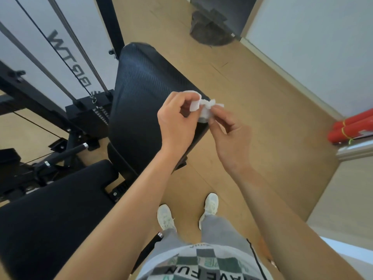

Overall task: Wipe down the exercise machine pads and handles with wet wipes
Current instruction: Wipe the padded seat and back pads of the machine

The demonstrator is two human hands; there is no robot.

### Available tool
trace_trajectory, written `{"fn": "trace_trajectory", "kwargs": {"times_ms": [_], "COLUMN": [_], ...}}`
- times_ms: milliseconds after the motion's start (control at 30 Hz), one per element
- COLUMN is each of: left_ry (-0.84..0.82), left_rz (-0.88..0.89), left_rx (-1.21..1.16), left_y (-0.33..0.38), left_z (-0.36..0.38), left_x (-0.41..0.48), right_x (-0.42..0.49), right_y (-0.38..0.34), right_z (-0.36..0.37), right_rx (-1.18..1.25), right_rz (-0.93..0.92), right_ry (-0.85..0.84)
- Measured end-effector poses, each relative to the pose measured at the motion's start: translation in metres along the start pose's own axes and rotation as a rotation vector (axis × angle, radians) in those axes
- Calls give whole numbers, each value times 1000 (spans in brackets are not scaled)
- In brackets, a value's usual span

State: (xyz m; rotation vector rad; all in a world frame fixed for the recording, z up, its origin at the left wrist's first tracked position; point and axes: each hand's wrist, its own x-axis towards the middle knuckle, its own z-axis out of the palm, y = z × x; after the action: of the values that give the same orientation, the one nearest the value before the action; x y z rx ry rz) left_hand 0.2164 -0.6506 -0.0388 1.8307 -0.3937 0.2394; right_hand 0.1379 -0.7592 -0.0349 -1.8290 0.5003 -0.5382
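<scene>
A crumpled white wet wipe (202, 107) is pinched between both my hands in mid-air. My left hand (177, 122) grips its left end with thumb and fingers. My right hand (230, 136) pinches its right end. Both hover above the right edge of the black textured back pad (141, 93) of the exercise machine. The black seat pad (50, 215) lies lower left, close to my left forearm. A black handle bar with chrome ends (66, 153) rests low on the machine's left side.
The machine's frame, cables and weight stack (96, 110) stand at left before a white panel. Wooden floor stretches to the right, with a dark lump (212, 27) at the far end, red rolls (351, 128) by the right wall, and my white shoes (210, 207) below.
</scene>
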Motion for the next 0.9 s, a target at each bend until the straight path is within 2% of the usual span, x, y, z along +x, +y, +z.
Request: {"fn": "trace_trajectory", "kwargs": {"times_ms": [167,300,400,600,767,900], "left_ry": [18,50,79,152,29,27], "left_rz": [7,-61,-130,-312,-493,-711], "left_rx": [107,160,176,60,18,-129], "left_y": [-10,-19,-28,-53,-81,-93], "left_z": [-9,-20,-28,-50,-71,-81], "left_x": [38,69,84,75,31,-2], "right_x": [20,50,63,59,35,6], "right_y": [-13,-33,-44,-59,-41,-26], "right_z": [0,13,27,61,76,72], "right_rx": [-338,-533,-680,-876,-1102,-1208], "right_rz": [-174,-143,-172,-386,-611,-652], "right_ry": [-225,-477,-565,-553,-446,-386]}}
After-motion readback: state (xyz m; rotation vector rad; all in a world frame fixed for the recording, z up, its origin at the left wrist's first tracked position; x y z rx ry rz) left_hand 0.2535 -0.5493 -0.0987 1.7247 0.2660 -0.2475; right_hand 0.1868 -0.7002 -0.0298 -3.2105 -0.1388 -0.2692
